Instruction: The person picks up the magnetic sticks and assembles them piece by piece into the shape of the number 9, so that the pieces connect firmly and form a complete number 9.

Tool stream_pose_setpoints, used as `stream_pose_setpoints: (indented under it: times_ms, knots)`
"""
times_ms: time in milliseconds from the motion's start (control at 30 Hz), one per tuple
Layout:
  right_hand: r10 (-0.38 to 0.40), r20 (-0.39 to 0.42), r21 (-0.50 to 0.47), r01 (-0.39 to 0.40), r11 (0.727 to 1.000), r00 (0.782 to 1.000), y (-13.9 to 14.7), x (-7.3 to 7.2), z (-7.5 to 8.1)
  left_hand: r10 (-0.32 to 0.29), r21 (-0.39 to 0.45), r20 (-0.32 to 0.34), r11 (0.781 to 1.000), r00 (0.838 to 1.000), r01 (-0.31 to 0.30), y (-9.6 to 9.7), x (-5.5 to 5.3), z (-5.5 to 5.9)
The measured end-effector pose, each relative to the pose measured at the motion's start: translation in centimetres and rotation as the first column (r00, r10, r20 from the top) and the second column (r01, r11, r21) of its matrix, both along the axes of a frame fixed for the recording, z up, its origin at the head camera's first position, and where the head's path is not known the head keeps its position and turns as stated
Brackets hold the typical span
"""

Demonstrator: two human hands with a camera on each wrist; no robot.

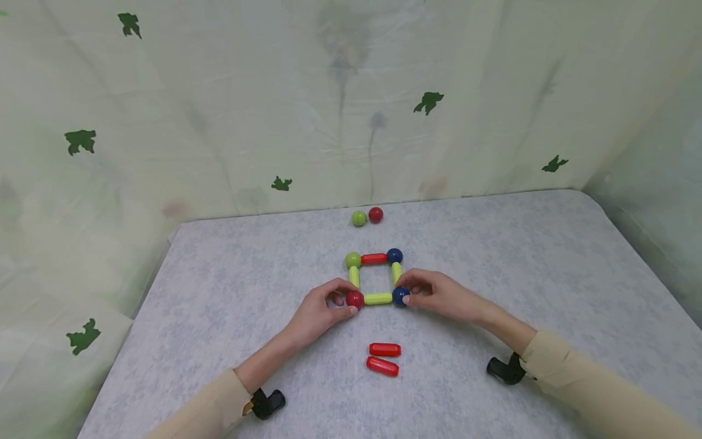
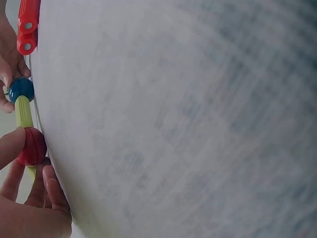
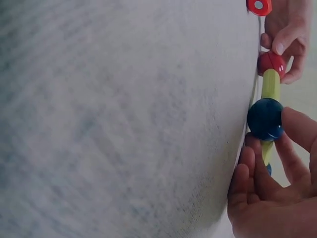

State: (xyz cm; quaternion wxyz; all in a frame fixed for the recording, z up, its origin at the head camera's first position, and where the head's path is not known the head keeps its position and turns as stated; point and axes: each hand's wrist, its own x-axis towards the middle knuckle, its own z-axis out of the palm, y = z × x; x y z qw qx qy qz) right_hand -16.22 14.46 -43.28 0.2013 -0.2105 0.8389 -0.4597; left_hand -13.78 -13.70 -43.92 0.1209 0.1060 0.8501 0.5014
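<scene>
Your left hand (image 1: 322, 308) pinches a red ball (image 1: 354, 299), your right hand (image 1: 445, 297) a blue ball (image 1: 399, 297); keep the lime rod (image 1: 378, 299) between level.

The bare left hand (image 1: 320, 308) reaches forward and inward, its thumb set against bent fingers in a pinch. The bare right hand (image 1: 441, 296) mirrors it, also pinching between thumb and curled fingers. The two face each other, near but apart. The left forearm (image 1: 269, 358) and right forearm (image 1: 507, 326) slant outward and back, running into a cream left sleeve (image 1: 205, 402) and a cream right sleeve (image 1: 592, 384).
</scene>
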Motion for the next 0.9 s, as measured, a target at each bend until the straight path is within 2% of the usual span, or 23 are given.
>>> stream_pose_setpoints:
  times_ms: [333,667,900]
  knots:
    - [0.005,-0.048,-0.002,-0.005,1.000,0.999,0.0,0.6,-0.1,0.006,0.011,0.015,1.000,1.000,-0.006,0.0,0.0,0.0]
    - [0.008,-0.050,0.004,-0.008,1.000,0.999,0.1,0.6,-0.2,-0.006,-0.018,0.009,1.000,1.000,0.006,-0.1,-0.2,-0.3]
    - [-0.004,-0.094,0.089,0.012,0.996,0.996,0.0,1.2,0.0,-0.037,-0.038,0.009,0.999,0.999,0.037,-0.3,-0.4,0.0]
